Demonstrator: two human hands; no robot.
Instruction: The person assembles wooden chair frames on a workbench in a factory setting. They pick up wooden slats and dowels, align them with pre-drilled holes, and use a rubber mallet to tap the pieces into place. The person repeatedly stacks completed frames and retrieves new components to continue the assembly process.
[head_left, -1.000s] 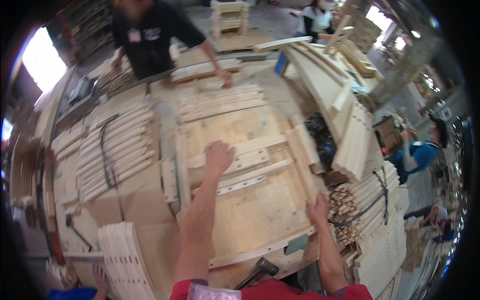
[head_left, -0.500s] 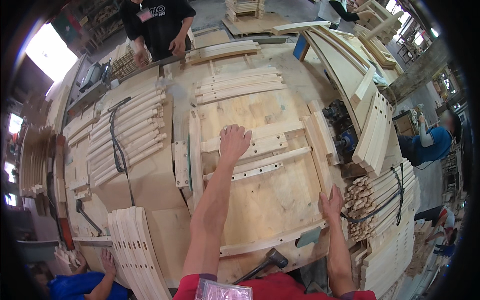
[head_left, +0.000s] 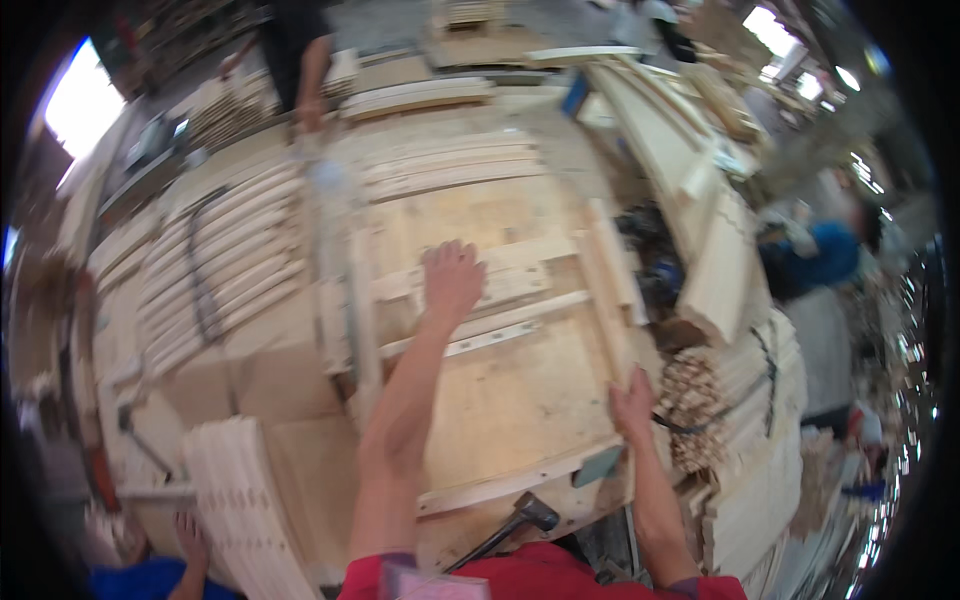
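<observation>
My left hand (head_left: 455, 280) lies across a pale wooden crosspiece (head_left: 525, 252), fingers spread toward its far side. Just nearer are a short block with holes (head_left: 520, 284), a slat (head_left: 550, 307) and a drilled strip (head_left: 490, 339). These lie between a left rail (head_left: 364, 310) and a right rail (head_left: 604, 300). At the near end of the right rail, my right hand (head_left: 632, 405) grips it, thumb toward the inside. A front rail (head_left: 510, 480) runs along the near edge beside a green plate (head_left: 597, 466). A dark hammer (head_left: 538, 512) lies close to my body. The picture is blurred.
Strapped slats (head_left: 225, 265) lie left, drilled boards (head_left: 240, 490) near left. Bundled sticks (head_left: 695, 400) stand right, beside stacked boards (head_left: 725, 270). More slats (head_left: 455, 165) lie beyond the frame. Co-workers stand at the far side (head_left: 295, 60), right (head_left: 825, 250) and lower left (head_left: 165, 575).
The whole view has shifted slightly and blurred. Both my hands keep their places on the wooden pieces. The far co-worker's arms have moved.
</observation>
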